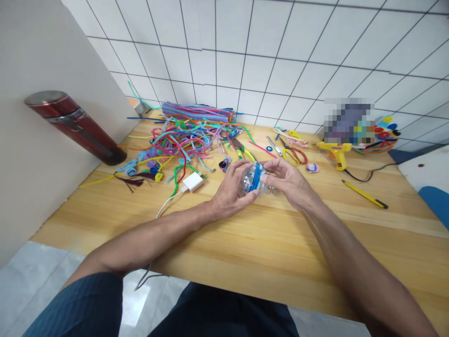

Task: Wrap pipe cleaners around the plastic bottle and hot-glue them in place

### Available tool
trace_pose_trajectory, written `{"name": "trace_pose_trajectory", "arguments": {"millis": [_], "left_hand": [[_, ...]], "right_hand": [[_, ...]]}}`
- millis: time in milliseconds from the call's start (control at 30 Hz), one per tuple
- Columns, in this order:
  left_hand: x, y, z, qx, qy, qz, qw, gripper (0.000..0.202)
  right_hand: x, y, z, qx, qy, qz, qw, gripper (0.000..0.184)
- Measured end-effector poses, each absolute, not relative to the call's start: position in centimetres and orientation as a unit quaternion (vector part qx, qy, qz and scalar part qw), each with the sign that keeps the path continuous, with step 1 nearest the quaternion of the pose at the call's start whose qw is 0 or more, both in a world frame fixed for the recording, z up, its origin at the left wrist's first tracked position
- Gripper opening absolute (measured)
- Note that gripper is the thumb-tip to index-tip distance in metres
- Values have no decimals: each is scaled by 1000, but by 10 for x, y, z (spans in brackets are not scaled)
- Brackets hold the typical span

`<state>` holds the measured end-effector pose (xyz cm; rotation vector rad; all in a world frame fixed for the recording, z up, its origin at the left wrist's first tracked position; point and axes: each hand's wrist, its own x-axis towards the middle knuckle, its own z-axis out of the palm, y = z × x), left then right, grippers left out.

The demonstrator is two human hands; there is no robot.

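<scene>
Between my two hands is a small clear, shiny plastic packet or box (253, 179) with a blue band across it; its exact kind is hard to make out. My left hand (234, 189) wraps round its left side, thumb along the lower edge. On the right side, my right hand (282, 180) pinches it with thumb and fingers. Just behind the hands lie pliers (239, 149) with green and yellow handles. Small scissors (272, 190) show their finger rings beside the packet, partly hidden by my hands.
Tangled pipe cleaners (182, 140) and a bundle of them (198, 112) fill the back left. A red thermos (75, 126) stands left, near a white charger (192, 182) with a cable. Rightward lie red-and-yellow scissors (294, 154), a yellow glue gun (336, 153) and a yellow utility knife (365, 194).
</scene>
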<state>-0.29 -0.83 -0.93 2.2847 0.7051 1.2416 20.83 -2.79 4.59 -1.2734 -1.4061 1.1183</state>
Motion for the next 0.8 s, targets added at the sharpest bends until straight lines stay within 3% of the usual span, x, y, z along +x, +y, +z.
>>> {"name": "trace_pose_trajectory", "arguments": {"millis": [267,500,800], "left_hand": [[-1,-5,-17,819,268,446,242,69],[-1,-5,-13,796,273,454,293,63],[0,-5,-16,807,277,469,231,66]], "right_hand": [[205,-28,44,-515,-565,476,435,30],[201,-28,39,-512,-557,471,454,35],[195,-32,43,-516,-558,453,466,28]]}}
